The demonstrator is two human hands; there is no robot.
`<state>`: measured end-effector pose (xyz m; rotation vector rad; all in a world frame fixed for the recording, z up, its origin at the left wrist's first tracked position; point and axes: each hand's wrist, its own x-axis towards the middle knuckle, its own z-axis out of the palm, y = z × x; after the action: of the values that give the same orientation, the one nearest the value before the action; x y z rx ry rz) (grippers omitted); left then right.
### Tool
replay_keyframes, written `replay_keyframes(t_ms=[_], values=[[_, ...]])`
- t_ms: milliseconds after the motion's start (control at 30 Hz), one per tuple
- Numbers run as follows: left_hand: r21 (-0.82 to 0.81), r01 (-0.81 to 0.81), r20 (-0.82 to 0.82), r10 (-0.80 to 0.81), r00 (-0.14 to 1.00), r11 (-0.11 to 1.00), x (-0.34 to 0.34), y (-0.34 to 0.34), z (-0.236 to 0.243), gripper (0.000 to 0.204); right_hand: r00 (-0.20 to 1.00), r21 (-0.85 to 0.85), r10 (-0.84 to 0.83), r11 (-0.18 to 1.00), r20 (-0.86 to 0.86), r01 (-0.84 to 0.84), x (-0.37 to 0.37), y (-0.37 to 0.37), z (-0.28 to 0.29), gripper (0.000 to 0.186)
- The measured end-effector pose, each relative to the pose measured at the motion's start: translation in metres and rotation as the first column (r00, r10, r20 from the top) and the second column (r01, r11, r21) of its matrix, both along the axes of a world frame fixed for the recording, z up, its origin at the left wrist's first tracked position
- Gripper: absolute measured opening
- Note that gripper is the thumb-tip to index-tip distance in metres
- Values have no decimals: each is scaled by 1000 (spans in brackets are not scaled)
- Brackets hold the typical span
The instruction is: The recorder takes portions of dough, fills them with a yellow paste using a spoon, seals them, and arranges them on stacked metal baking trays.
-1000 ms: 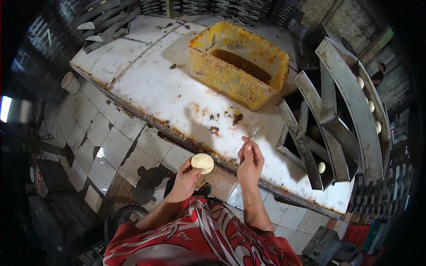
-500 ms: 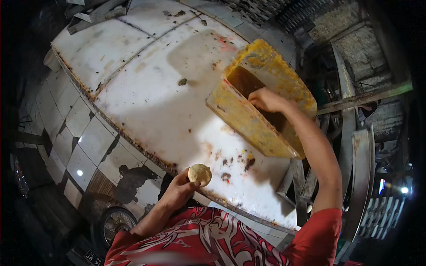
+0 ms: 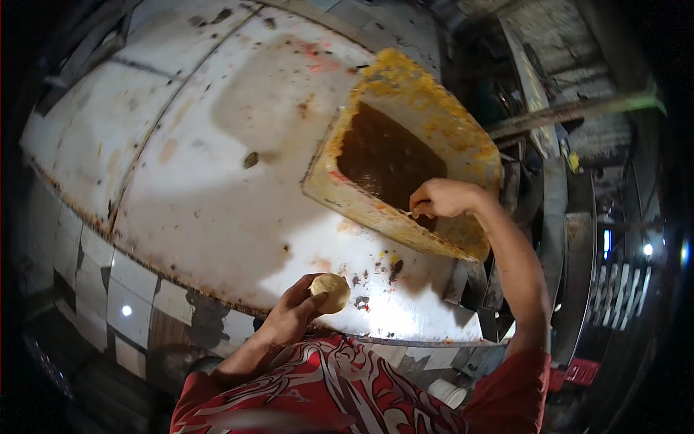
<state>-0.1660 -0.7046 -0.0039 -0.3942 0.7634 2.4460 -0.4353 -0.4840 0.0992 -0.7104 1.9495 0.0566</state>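
My left hand (image 3: 302,305), low over the stained white tabletop (image 3: 195,224), grips a pale, round dough piece (image 3: 334,289) between thumb and fingers. Higher and to the right, my right hand (image 3: 448,197) reaches over the near wall of a crusted yellow plastic tub (image 3: 463,141). Its pinched fingers hold a small spoon (image 3: 410,213), mostly hidden by the hand and rim. Brown liquid (image 3: 379,148) lies in the tub below and beyond that hand.
Dirty metal troughs (image 3: 577,239) crowd the right side beside and behind the tub. A wooden beam (image 3: 557,112) crosses at upper right. Broken floor tiles (image 3: 130,311) border the table at lower left. A white bucket (image 3: 447,393) stands low at right, and metal pieces sit at upper left.
My right hand has moved up and right with the spoon, from beside the table edge into the tub. My left hand still holds the dough. The view has shifted.
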Motion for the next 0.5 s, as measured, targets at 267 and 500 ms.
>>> replay_keyframes(t_ms=[267,500], values=[[249,-110,62,98,993,962,-31,23,55,39,772,-663,-623,631,-124,403,126,54,72,14],[250,-114,42,107,993,962,-14,81,74,51,727,-973,-669,229,-152,7,219,64,-63,6]])
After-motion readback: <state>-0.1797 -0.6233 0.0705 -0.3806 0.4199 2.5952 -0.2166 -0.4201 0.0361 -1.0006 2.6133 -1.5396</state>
